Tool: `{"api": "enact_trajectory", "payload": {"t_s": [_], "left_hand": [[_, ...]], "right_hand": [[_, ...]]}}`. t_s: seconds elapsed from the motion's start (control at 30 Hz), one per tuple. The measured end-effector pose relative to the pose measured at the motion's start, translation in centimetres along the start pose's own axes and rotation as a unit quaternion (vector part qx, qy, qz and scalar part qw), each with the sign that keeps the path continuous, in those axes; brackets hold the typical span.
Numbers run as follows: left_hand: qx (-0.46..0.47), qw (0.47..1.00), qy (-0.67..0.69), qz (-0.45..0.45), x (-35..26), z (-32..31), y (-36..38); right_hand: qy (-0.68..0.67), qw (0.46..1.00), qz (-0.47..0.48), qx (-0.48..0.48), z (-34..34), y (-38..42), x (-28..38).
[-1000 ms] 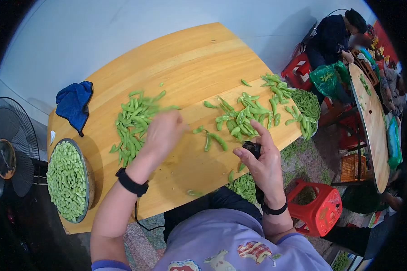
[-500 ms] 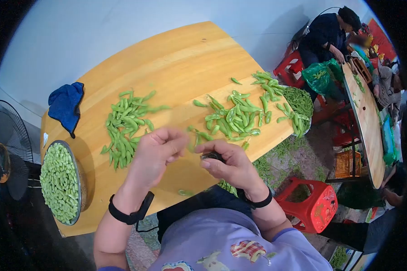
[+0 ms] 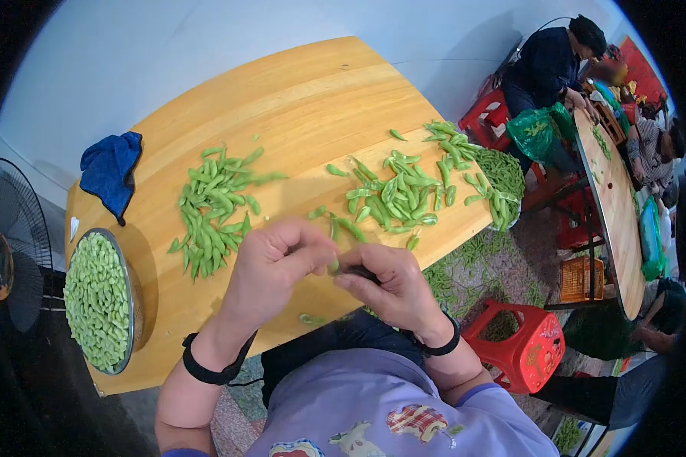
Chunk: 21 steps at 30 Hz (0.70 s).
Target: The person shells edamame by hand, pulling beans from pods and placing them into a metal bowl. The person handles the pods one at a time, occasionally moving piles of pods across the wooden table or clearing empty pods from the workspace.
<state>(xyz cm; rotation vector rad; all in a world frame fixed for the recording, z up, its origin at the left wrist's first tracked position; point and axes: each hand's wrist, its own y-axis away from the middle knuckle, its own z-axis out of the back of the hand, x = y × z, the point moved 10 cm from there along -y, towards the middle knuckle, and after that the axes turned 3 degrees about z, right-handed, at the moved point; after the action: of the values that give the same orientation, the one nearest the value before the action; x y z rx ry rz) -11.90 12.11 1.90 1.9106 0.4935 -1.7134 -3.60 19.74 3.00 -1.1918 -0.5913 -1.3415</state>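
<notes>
My left hand (image 3: 270,263) is closed in a pinch above the front of the wooden table, with a small bit of a green edamame pod (image 3: 333,265) at its fingertips. Just to its right, my right hand (image 3: 385,280) curls round a small dark object (image 3: 358,271); the fingers hide most of it, so its kind does not show. The fingertips of both hands nearly meet. Beyond my left hand lies one pile of edamame pods (image 3: 209,209), and a second pile of pods (image 3: 396,190) spreads beyond my right hand.
A metal bowl (image 3: 135,305) heaped with green pieces stands at the table's left edge, near a blue cloth (image 3: 110,171) and a fan (image 3: 11,244). To the right are a full container of pods (image 3: 503,179), a red stool (image 3: 522,346) and people at another table (image 3: 613,206).
My left hand has moved right and slightly down, bringing its fingertips up to my right hand. A green bit now shows between them. The right hand has barely moved.
</notes>
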Motion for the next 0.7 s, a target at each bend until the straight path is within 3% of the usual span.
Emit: {"api": "enact_trajectory", "payload": {"t_s": [0.07,0.1,0.13,0.17,0.2,0.27,0.3,0.33,0.37,0.4,0.47,0.53,0.63,0.7], "left_hand": [[0.013,1.0,-0.02,-0.015,0.0,-0.1,0.2],[0.043,0.998,0.0,-0.036,-0.4,-0.6,0.4],[0.072,0.995,0.02,-0.058,-0.7,-1.0,0.5],[0.075,0.995,0.02,-0.057,-0.2,-1.0,0.5],[0.121,0.986,0.085,-0.076,0.0,-1.7,0.6],[0.165,0.97,0.149,-0.096,-0.2,-2.1,1.0],[0.148,0.976,0.147,-0.065,0.4,-1.8,0.8],[0.13,0.98,0.144,-0.034,1.0,-1.5,0.6],[0.129,0.98,0.145,-0.035,0.9,-1.7,0.7],[0.077,0.986,0.15,0.011,1.9,-1.5,0.8],[0.017,0.986,0.155,0.056,2.9,-1.3,0.9],[0.03,0.998,0.023,0.057,2.9,-1.6,0.9],[0.085,0.988,0.064,0.11,3.0,-2.1,1.3],[0.106,0.988,0.041,0.101,3.1,-2.1,1.3]], "right_hand": [[-0.173,0.981,-0.086,0.026,-0.9,0.5,-1.3],[-0.173,0.981,-0.087,0.025,-0.6,0.6,-1.3],[-0.323,0.927,-0.173,0.076,-1.9,1.2,-2.4],[-0.461,0.842,-0.253,0.122,-3.6,2.3,-2.7],[-0.461,0.842,-0.253,0.12,-3.5,2.4,-2.9],[-0.593,0.749,-0.241,0.175,-5.0,2.6,-1.7],[-0.592,0.749,-0.241,0.175,-5.3,2.5,-1.4],[-0.427,0.88,-0.181,0.105,-3.6,1.5,-1.8],[-0.238,0.964,-0.111,0.031,-1.4,0.8,-1.2],[-0.239,0.964,-0.111,0.033,-1.5,0.9,-1.0],[0.072,0.996,0.008,-0.042,0.4,0.6,1.4],[0.049,0.998,-0.008,-0.043,0.2,0.8,1.5],[-0.043,0.996,-0.071,-0.02,0.4,1.2,-0.3],[-0.257,0.943,-0.209,0.013,-0.8,1.9,-2.0]]}}
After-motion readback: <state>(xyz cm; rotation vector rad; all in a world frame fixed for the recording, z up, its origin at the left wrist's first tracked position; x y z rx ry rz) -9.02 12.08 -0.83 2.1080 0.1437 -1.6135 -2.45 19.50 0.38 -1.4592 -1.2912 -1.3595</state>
